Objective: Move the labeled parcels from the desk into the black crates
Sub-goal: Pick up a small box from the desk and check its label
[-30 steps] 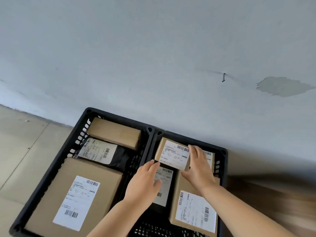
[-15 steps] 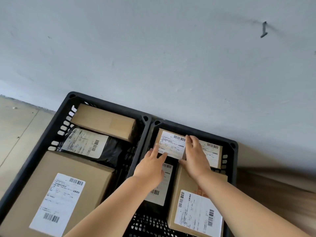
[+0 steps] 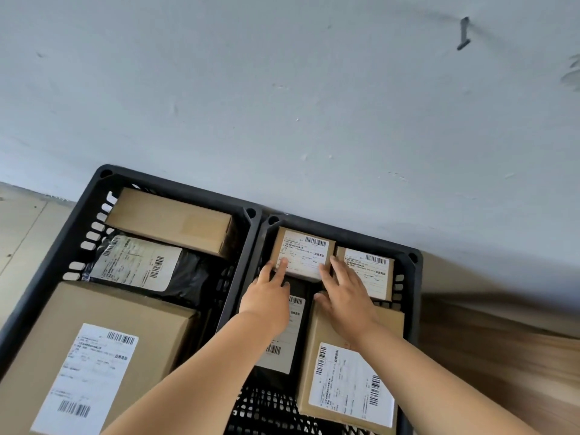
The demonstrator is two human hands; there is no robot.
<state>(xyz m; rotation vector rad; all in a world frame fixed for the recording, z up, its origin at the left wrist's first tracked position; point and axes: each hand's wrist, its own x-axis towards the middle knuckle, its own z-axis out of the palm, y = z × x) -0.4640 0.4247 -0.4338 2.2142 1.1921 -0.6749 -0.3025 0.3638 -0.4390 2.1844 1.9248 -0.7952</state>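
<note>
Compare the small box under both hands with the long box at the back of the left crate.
The small box shows a white barcode label on top; the long box shows bare cardboard. The left hand and right hand touch the small box; nothing touches the long one. The small box sits in the right crate, the long one in the left crate. Both are brown cardboard.

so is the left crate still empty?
No, the left crate already holds three parcels, two cardboard boxes and a black bag.

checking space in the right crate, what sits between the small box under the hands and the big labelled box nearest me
In the head view, a black bag parcel with a white label lies there, partly hidden under the left hand.
</note>
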